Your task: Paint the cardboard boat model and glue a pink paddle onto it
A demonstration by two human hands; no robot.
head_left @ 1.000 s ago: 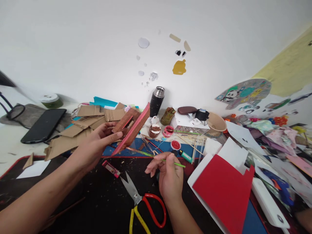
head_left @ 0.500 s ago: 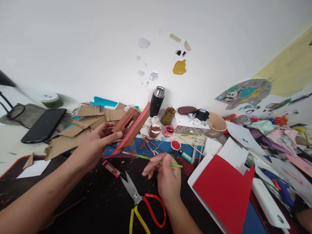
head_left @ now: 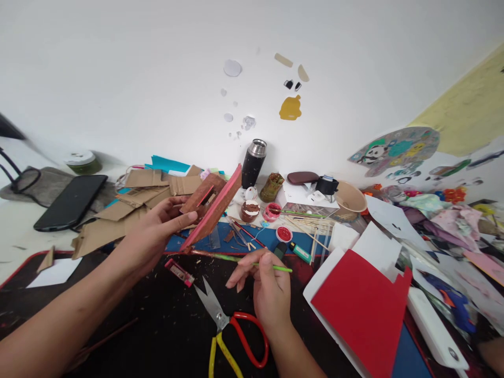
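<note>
My left hand is closed round a small brown painted cardboard house, which has a slot in one wall and a pinkish-red edge along a flat panel. It is tilted above the dark mat. Between the thumb and fingers of my right hand is a thin paintbrush with a green handle. Its brown-stained tip is at the lower corner of the panel; whether it touches cannot be made out. Below lie scissors with one red and one yellow handle, blades parted.
Paint pots, including a red one and a brown one, stand behind my hands near a black flask. Cardboard scraps and a phone lie left. Red paper and a white glue gun-like tool lie right.
My right hand and the paintbrush have shifted slightly left, with the brush tip moving along the panel's lower corner. The left hand and the cardboard house have barely moved.
</note>
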